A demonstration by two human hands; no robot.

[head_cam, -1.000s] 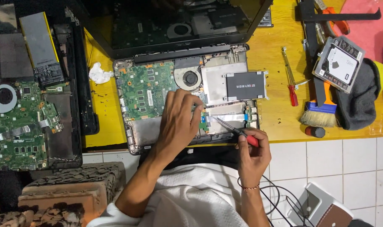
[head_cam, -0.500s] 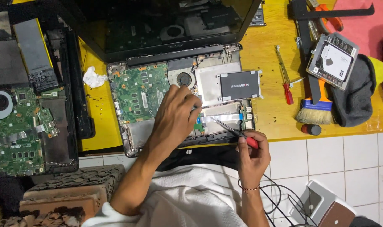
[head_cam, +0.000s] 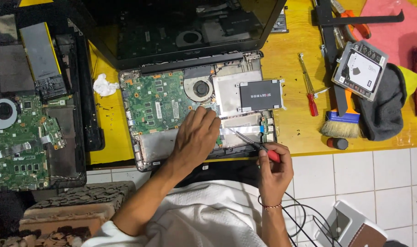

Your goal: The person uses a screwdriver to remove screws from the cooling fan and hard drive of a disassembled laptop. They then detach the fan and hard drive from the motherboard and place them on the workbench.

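My left hand lies flat on the open laptop, fingers spread a little, tips on the green board. My right hand pinches a red screwdriver. Its tip points at the laptop's front edge, near my left hand. The laptop sits on the yellow table.

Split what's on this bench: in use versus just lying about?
In use: opened laptop, left hand pressing on its board; right hand holding red-handled screwdriver.

Lying about: second screwdriver, brush, drive caddy, tissue wad, spare motherboard.
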